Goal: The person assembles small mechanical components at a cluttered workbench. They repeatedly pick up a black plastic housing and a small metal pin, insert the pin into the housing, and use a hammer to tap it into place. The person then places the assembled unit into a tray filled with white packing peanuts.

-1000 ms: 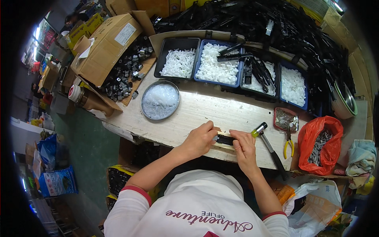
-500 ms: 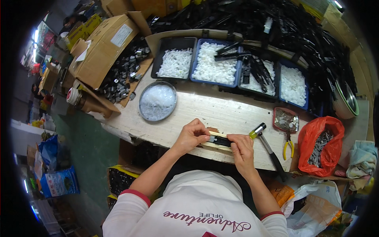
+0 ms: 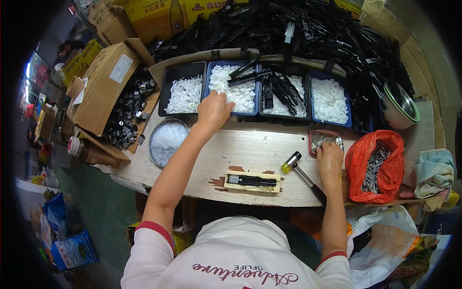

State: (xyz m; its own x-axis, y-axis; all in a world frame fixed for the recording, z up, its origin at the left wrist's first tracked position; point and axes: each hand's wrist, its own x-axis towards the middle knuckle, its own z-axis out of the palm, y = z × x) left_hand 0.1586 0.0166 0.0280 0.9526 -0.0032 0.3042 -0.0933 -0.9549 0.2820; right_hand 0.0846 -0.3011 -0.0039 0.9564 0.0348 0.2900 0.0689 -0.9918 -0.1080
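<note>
At the near edge of a blue bin of small white plastic pieces (image 3: pixel 234 86), my left hand (image 3: pixel 215 113) has its fingers curled together. Whatever those fingers pinch is hidden. My right hand (image 3: pixel 330 161) dips its bent fingertips into a small red tray of metal pins (image 3: pixel 317 138), and I cannot make out what lies between them. In front of me, a long black plastic part (image 3: pixel 252 181) with a grey piece at its left end rests in a pale wooden fixture (image 3: pixel 245 189), untouched. A hammer (image 3: pixel 303 173) with a yellow-and-black head lies between that fixture and my right hand.
Other bins of white pieces (image 3: pixel 329 101) stand alongside, one with black parts (image 3: pixel 284 91) on top. A heap of black parts (image 3: pixel 298 33) fills the back. A round dish (image 3: pixel 168 139), a carton (image 3: pixel 103 86) and a red bag of metal pieces (image 3: pixel 375 166) flank the work area.
Both hands have left the black part in the fixture. My left hand moved up to the blue bin; my right hand moved right to the red tray. The view has shifted.
</note>
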